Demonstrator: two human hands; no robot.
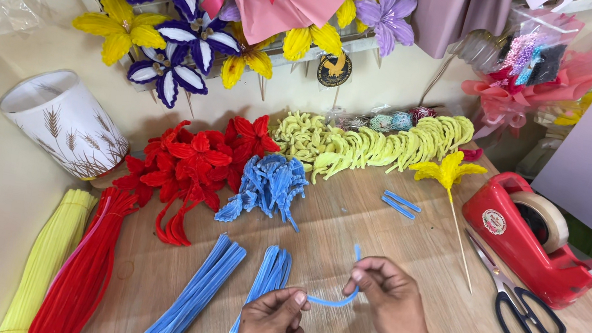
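**Labels and packets around the craft table**

A small round label, white with red and green print, sits on the side of the red tape dispenser at the right. A round black-and-gold badge hangs on the far wall, centre. At far right, a clear plastic packet holds small pastel beads and dark pieces.

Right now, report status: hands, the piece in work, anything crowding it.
Left hand and right hand both pinch one blue pipe cleaner, bent in a curve. Blue bundle lies just left. Scissors apart, to the right.
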